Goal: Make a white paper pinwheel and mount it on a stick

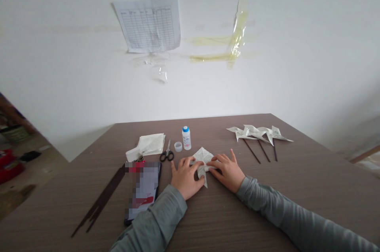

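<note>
The fingers of the left hand curve over the left side of a folded piece of printed paper, thumb near its lower point, while those of the right hand touch its right side, some stretched out and one raised; whether either set pinches the paper or only presses it, I cannot tell. The paper lies on the brown tabletop, just below the frame's centre. Just above it stands a small white bottle with a blue top, beside a translucent ring-shaped piece and black-handled scissors. Farther left lies a stack of pale paper; below that, a phone with a pixelated screen and a bundle of dark sticks. Right of centre, paper pinwheels on dark sticks overlap one another. A printed sheet hangs on the wall, upper left of centre.
</note>
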Available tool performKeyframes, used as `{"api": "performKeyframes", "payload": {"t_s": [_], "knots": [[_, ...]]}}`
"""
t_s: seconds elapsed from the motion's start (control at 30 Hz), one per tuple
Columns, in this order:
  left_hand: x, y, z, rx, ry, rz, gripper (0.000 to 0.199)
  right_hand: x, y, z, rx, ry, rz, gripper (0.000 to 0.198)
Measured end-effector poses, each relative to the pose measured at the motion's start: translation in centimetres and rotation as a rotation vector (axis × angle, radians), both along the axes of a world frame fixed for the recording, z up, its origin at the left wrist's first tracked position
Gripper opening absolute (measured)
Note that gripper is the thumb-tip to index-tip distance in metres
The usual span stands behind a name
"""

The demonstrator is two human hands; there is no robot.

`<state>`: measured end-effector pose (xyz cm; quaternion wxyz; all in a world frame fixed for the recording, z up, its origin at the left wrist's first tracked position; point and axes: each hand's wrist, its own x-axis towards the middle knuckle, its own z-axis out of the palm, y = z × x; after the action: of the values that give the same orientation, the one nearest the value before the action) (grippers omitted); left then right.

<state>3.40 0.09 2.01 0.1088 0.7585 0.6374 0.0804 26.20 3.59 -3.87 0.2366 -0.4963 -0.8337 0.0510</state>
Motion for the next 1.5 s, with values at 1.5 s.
{"api": "performKeyframes", "payload": {"t_s": [1.5], "knots": [[-0.25,0.35,-0.96,0.073,-0.023,-0.02,0.061,-0.18,0.0,0.0,-0.012,-0.024,0.002,0.035]]}}
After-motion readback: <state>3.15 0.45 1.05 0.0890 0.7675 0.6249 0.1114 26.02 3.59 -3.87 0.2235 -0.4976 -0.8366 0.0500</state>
